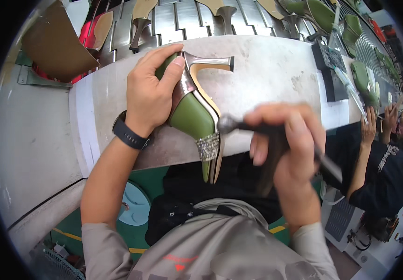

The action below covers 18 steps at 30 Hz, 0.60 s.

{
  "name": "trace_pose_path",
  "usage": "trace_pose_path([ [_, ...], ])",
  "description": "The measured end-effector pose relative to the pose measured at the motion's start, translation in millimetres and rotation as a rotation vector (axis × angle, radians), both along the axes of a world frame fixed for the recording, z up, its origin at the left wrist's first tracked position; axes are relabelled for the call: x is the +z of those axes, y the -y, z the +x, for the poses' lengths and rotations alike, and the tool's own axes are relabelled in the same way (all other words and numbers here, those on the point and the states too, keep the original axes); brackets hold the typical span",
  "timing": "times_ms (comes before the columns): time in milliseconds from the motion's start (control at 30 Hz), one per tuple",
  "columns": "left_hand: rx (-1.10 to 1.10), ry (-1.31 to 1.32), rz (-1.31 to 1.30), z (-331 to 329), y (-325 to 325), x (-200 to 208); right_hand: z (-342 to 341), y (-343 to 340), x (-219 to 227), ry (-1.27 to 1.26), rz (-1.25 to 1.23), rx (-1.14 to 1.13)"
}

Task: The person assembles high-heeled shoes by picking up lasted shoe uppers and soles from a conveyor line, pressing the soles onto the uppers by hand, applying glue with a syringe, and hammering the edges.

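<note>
A green high-heeled shoe (193, 116) lies on its side at the near edge of the white worktable, its pointed toe jutting toward me past the edge. Its heel is metallic, its sole tan, and a glittering band crosses the toe. My left hand (152, 86), with a dark watch on the wrist, grips the shoe around its heel end. In my right hand (294, 140) is a hammer (238, 125), blurred by motion. The hammer's rounded head is right beside the sole near the sparkling band; whether it touches cannot be told.
Beyond the worktable (266, 70) runs a metal slatted conveyor (178, 18) carrying more heeled shoes. A black block holder (329, 70) with syringe-like tools stands at the right. A brown panel (56, 42) is at the far left. Another person (374, 163) works at the right.
</note>
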<state>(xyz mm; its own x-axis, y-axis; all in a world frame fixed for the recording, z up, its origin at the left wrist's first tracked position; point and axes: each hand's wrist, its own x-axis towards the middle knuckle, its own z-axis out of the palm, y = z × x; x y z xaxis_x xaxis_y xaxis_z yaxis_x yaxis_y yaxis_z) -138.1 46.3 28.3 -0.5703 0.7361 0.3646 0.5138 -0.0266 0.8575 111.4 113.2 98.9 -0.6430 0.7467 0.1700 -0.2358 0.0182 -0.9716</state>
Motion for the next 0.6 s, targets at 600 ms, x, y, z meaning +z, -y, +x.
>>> trace_pose_path([
  [600,0.039,1.130,0.322,116.5,137.7,19.9,-44.5,36.0,-28.4,0.392,-0.060,0.504],
])
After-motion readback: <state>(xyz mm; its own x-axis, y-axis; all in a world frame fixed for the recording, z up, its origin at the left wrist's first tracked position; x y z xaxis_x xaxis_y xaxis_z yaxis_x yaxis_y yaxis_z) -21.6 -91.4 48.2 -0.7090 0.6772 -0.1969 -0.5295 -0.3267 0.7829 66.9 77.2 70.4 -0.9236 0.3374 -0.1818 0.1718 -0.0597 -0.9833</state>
